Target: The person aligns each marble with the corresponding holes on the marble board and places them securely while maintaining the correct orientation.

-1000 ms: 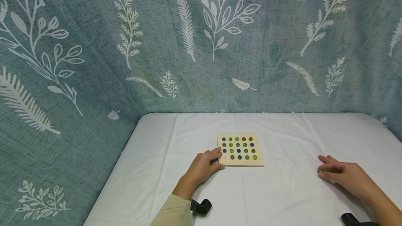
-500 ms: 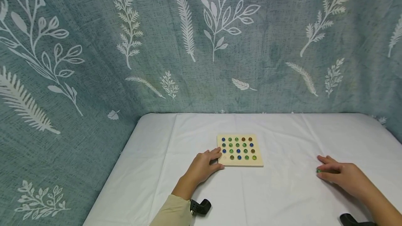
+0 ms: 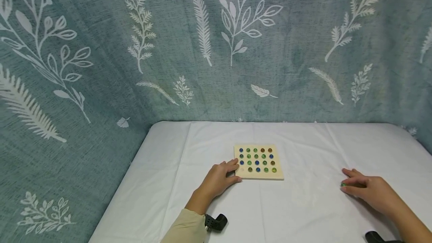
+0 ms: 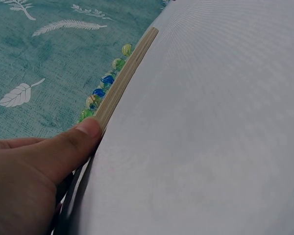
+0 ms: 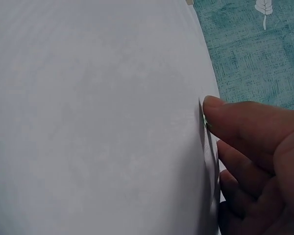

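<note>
A pale wooden board [image 3: 260,175] lies flat on the white cloth in the head view, with rows of blue, green and brown glass marbles [image 3: 257,162] in its hollows. The front-left hollow holds no marble. My left hand [image 3: 217,179] grips the board's left edge, its thumb at the near corner; the left wrist view shows the thumb [image 4: 90,127] against the board's side [image 4: 130,73]. Well to the right, low over the cloth, my right hand [image 3: 368,188] pinches a green marble [image 3: 343,185] between thumb and fingers. Only a sliver of that marble [image 5: 206,121] shows in the right wrist view.
White cloth [image 3: 303,213] covers the table, with a few creases. Behind and at the left hangs a teal curtain [image 3: 287,59] printed with white leaves. Black wrist devices [image 3: 216,222] sit at both wrists.
</note>
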Available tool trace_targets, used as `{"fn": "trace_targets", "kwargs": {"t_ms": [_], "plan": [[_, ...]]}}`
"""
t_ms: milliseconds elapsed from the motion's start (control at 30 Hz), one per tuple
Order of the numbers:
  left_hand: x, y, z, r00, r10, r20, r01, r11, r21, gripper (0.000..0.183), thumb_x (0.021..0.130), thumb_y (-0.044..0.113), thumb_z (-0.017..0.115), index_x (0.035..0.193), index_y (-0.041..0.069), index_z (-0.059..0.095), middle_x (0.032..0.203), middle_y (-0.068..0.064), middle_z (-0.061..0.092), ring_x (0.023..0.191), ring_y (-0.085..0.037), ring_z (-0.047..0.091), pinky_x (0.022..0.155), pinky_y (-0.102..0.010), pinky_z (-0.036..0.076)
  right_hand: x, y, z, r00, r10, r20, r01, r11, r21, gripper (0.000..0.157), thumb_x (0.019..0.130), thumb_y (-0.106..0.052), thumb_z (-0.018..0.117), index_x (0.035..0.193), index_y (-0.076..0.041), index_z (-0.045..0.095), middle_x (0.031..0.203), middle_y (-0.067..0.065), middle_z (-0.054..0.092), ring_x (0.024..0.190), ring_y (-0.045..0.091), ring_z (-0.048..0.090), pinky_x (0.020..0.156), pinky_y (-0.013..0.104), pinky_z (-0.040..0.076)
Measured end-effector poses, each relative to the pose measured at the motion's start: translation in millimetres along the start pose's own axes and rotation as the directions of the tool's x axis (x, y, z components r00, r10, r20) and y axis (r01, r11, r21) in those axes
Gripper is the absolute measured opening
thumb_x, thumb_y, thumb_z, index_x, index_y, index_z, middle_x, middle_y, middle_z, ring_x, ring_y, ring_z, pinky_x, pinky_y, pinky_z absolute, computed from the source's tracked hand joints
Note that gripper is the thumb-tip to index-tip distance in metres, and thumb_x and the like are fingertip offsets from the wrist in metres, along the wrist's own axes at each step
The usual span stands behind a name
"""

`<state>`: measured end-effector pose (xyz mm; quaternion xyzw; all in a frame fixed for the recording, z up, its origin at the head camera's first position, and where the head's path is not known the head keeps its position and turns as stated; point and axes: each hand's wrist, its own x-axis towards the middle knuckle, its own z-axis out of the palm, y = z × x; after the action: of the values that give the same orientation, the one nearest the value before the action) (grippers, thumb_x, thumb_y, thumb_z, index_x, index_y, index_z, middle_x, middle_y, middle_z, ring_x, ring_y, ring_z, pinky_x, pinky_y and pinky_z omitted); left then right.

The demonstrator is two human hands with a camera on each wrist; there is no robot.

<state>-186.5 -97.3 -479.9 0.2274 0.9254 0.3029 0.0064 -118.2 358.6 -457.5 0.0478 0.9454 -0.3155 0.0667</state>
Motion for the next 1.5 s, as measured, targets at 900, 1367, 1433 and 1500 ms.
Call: {"fn": "trace_targets", "kwargs": {"t_ms": [900,1367,1433,1500], "plan": [[0.5,1.5,-0.1,1.0,-0.007,-0.017,0.006,1.0,-0.025,0.05,0.087,0.04,0.073,0.133,0.021,0.065,0.146,0.011,0.051,0.134,-0.035,0.049,0.111,-0.043,0.044,44.1,-173.5,95.1,0.933,-0.358,-0.039,0.36,0.924,0.133,0.027,0.09,-0.026,0.073,0.11,-0.007,0.075,0.146,0.01,0.052,0.145,0.035,0.032,0.113,0.061,0.033],[-1.3,1.3,-1.8,0.999,0.041,-0.003,-0.041,0.999,0.029,0.053,0.088,0.043,0.07,0.136,0.022,0.062,0.147,0.011,0.05,0.13,-0.039,0.053,0.108,-0.046,0.047,51.5,-218.4,132.9,0.865,-0.502,0.02,0.502,0.865,-0.003,0.016,0.088,-0.021,0.073,0.101,-0.01,0.078,0.146,0.011,0.052,0.146,0.036,0.03,0.11,0.066,0.034],[-1.4,0.8,-1.8,0.999,0.044,-0.002,-0.044,0.999,0.028,0.054,0.088,0.044,0.07,0.136,0.021,0.061,0.147,0.01,0.049,0.13,-0.039,0.052,0.107,-0.046,0.047,52.3,-219.7,135.8,0.858,-0.513,0.032,0.514,0.857,-0.035,0.015,0.088,-0.02,0.073,0.099,-0.011,0.078,0.146,0.011,0.052,0.146,0.036,0.03,0.11,0.065,0.035],[-1.2,0.5,-1.9,0.999,0.048,0.001,-0.048,0.999,0.026,0.054,0.088,0.044,0.069,0.137,0.02,0.061,0.148,0.01,0.049,0.13,-0.04,0.052,0.107,-0.046,0.047,52.7,-220.4,138.3,0.857,-0.514,0.039,0.516,0.855,-0.05,0.014,0.088,-0.02,0.073,0.099,-0.012,0.078,0.146,0.01,0.052,0.147,0.036,0.03,0.109,0.066,0.035]]}}
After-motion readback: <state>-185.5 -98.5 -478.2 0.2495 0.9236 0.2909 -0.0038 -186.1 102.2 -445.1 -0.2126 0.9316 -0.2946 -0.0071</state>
